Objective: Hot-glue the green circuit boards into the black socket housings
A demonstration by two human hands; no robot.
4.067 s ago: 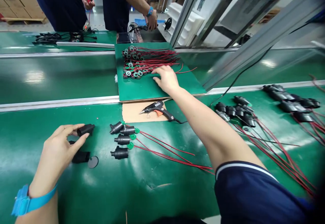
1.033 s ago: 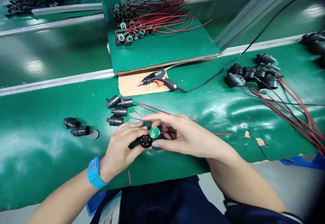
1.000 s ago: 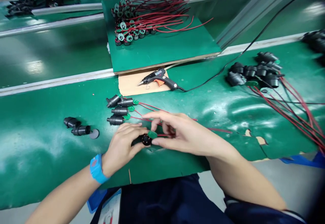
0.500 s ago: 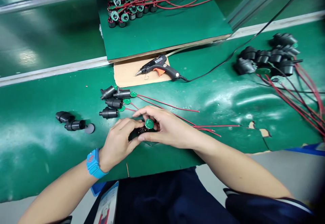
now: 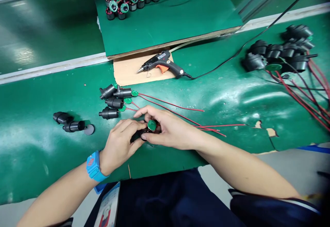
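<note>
My left hand (image 5: pixel 125 138) is closed around a black plastic housing (image 5: pixel 136 136), mostly hidden under the fingers. From the other side my right hand (image 5: pixel 167 129) grips the same assembly, thumb and fingers around its open end. A round green circuit board (image 5: pixel 151 125) shows between the two hands, beside the housing's mouth. Red wires (image 5: pixel 219 126) run out past my right wrist over the bench. Just beyond the hands lie several black housings (image 5: pixel 114 102) with green boards and red wires attached.
Left are two black housings (image 5: pixel 73 126) and a grey disc (image 5: pixel 89 129). A glue gun (image 5: pixel 161 64) rests on cardboard (image 5: pixel 126 77) below a raised green board (image 5: pixel 167 31) bearing several wired motors (image 5: pixel 123 9). More wired housings (image 5: pixel 281 52) pile up at right; a black cable (image 5: pixel 227 64) crosses the bench.
The camera view has shifted slightly. Both hands stay together on the housing, with the green board in almost the same place between them.
</note>
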